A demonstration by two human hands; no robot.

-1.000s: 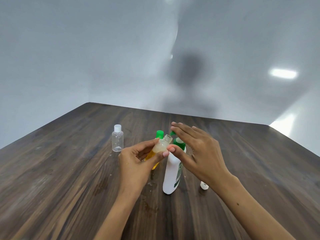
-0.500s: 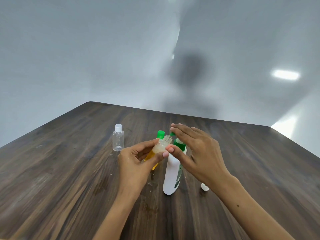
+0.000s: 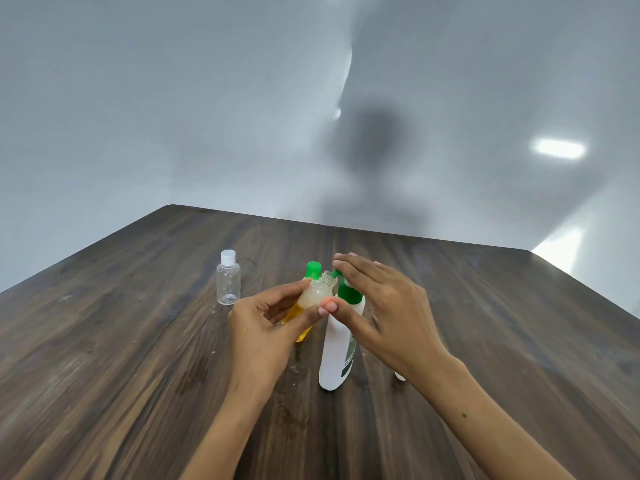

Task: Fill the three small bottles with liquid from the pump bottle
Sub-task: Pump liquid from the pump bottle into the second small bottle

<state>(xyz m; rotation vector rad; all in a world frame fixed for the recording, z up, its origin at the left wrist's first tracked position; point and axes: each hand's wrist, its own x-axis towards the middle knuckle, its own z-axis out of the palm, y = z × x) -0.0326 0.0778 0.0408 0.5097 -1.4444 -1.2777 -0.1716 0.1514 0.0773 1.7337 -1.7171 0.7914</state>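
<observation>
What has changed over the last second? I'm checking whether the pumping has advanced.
Hardly anything. The left hand still holds the open small bottle tilted at the pump bottle nozzle, and the right hand still rests flat on the green pump head; no downstroke shows. The capped clear bottle, the yellow bottle and the loose white cap stayed put.

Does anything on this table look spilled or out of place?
Yes. Small wet droplets dot the wooden table near the base of the white pump bottle and under the left hand, which looks wet too. A loose white cap lies on the table, half hidden by the right wrist.
</observation>
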